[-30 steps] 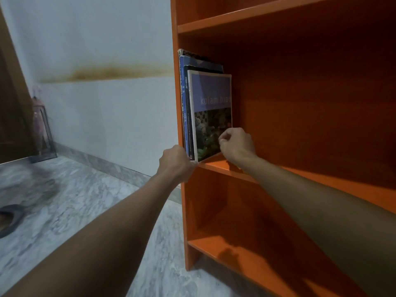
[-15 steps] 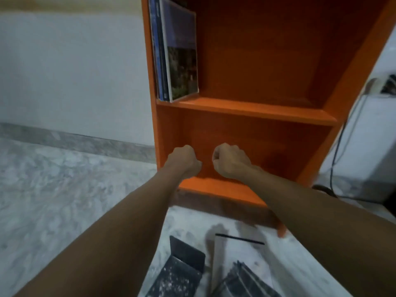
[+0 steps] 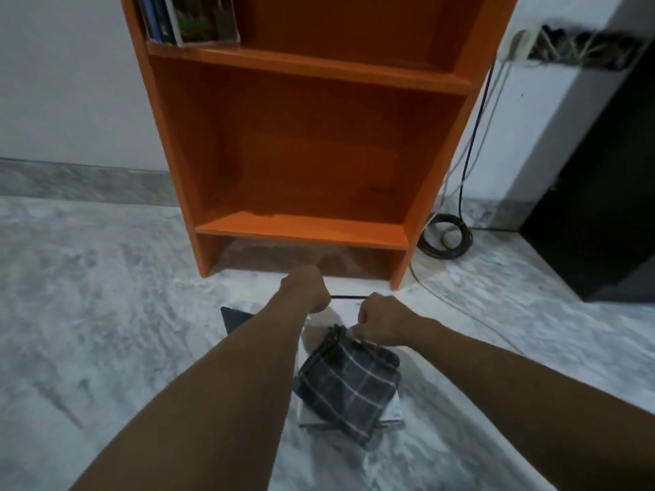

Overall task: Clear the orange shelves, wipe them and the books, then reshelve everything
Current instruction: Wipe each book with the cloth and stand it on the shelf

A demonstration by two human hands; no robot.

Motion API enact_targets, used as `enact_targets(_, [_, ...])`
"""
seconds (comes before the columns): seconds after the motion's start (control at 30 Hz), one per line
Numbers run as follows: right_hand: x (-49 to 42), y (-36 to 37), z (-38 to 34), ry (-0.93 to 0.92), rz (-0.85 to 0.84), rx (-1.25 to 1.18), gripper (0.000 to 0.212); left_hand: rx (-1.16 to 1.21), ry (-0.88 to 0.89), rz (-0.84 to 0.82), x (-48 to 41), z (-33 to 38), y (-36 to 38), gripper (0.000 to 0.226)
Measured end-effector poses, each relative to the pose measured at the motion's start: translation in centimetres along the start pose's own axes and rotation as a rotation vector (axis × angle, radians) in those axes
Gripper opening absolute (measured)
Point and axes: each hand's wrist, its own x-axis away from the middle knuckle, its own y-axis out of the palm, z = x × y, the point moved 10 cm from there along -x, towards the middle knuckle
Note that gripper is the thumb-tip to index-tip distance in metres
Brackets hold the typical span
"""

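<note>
Orange bookcase (image 3: 301,154) stands against the wall, and 2 bare forearms reach down toward the floor just in front of its base. The left hand (image 3: 306,292) is nearest the base, knuckles up, its fingers curled into a fist with nothing seen inside. The right hand (image 3: 384,322) sits slightly further out from the bookcase, also curled, at the top edge of 1 dark checked cloth (image 3: 349,380); I cannot tell whether it pinches the cloth or only touches it. The cloth lies folded on a white book (image 3: 342,308) on the floor in front of the bookcase, and 1 dark book (image 3: 234,318) shows beside the left forearm. At least 3 books (image 3: 198,21) stand at the left end of the upper shelf (image 3: 319,67). The lower shelf (image 3: 301,230) holds none.
</note>
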Motion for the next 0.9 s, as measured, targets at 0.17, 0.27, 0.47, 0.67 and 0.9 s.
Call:
enact_targets(0.17, [0.0, 8.3, -0.1, 0.04, -0.081, 0.133, 0.101, -0.043, -0.041, -0.049, -0.6, -1.1, 3.8, 0.022])
enact_targets(0.27, [0.0, 8.7, 0.1, 0.058, -0.137, -0.018, 0.075, -0.061, -0.074, -0.036, -1.5, -1.7, 4.6, 0.018])
enact_targets(0.47, [-1.5, 3.2, 5.6, 0.22, 0.079, -0.312, 0.046, -0.09, -0.126, -0.084, -2.9, -3.0, 6.0, 0.029])
enact_targets(0.67, [-1.0, 7.0, 7.8, 0.333, 0.014, -0.516, 0.054, -0.045, -0.202, -0.107, -4.6, -4.9, 8.3, 0.029])
enact_targets(0.9, [-1.1, 8.4, 8.9, 0.401, -0.041, -0.886, 0.033, 0.028, -0.204, -0.115, -5.0, -4.5, 9.0, 0.053])
